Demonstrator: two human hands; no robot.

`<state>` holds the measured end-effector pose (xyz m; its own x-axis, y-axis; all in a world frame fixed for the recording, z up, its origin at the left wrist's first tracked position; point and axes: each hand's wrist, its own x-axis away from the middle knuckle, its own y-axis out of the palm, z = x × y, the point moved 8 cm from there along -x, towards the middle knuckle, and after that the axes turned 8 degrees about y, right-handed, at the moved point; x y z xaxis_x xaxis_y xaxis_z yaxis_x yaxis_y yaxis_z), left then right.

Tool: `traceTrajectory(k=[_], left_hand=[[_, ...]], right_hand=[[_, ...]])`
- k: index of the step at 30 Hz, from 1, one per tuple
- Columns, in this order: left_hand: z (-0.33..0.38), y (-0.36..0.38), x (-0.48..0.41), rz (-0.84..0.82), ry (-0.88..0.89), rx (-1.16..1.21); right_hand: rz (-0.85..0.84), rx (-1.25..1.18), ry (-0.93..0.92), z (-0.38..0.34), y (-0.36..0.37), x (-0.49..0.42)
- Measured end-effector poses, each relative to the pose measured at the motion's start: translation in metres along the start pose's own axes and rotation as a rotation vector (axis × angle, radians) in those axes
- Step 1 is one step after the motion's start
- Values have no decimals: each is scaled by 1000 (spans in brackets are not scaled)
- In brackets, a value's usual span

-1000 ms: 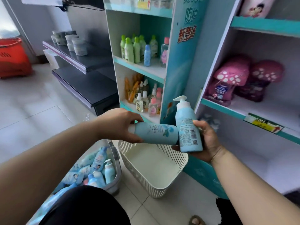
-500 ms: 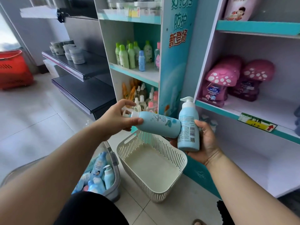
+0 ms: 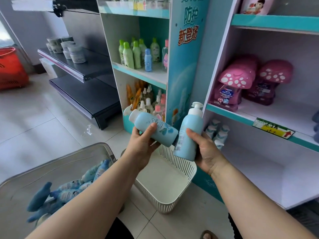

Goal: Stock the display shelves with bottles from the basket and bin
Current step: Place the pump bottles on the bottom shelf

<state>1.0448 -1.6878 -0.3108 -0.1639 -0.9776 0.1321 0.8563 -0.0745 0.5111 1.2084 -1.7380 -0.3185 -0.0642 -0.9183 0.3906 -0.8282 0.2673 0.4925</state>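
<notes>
Now both your hands are up in front of the shelving, close together, each wrapped round its own bottle. Your left hand [image 3: 141, 144] grips a light blue bottle [image 3: 153, 129] around its lower half, thumb across the printed front. That bottle lies tilted, with its white pump end up and to the left. Its base meets the side of the second bottle [image 3: 189, 133]; I cannot tell whether they touch or only overlap. Your right hand [image 3: 205, 152] holds the second bottle near its bottom, nearly upright and leaning slightly right, barcode label facing left, pump on top.

Below the hands a white slatted basket [image 3: 165, 204] stands on the tiled floor against the foot of the shelf unit. Left of it a clear plastic bin [image 3: 69, 152] holds a heap of blue bottles [image 3: 69, 188] lying on their sides.

Just right of your right hand is the low white shelf [image 3: 259, 169], with a few small pale bottles [image 3: 217, 133] at its back left corner. On the shelf above sit pink bottles with mushroom caps [image 3: 236, 83]. The narrow unit to the left carries green bottles [image 3: 129, 54]. A red basket [image 3: 12, 69] sits far left.
</notes>
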Motion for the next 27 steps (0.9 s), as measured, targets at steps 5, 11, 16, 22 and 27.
traceTrajectory(k=[5,11,16,22,27], left_hand=[[-19,-7,1,-97,-72,-167],[-41,5,0,-289,-216,-196],[-41,6,-8,-315,-158,-261],[-52,9,-14,-315,-126,-366],[-81,25,-15,-354,-142,-419]], right_hand=[[166,101,-50,-6,-13,-3],[-18,-133,39,-15,-5,-5],[57,59,-151,-35,-10,1],[309,405,-275,-35,-46,2],[357,743,-137,-31,-97,3]])
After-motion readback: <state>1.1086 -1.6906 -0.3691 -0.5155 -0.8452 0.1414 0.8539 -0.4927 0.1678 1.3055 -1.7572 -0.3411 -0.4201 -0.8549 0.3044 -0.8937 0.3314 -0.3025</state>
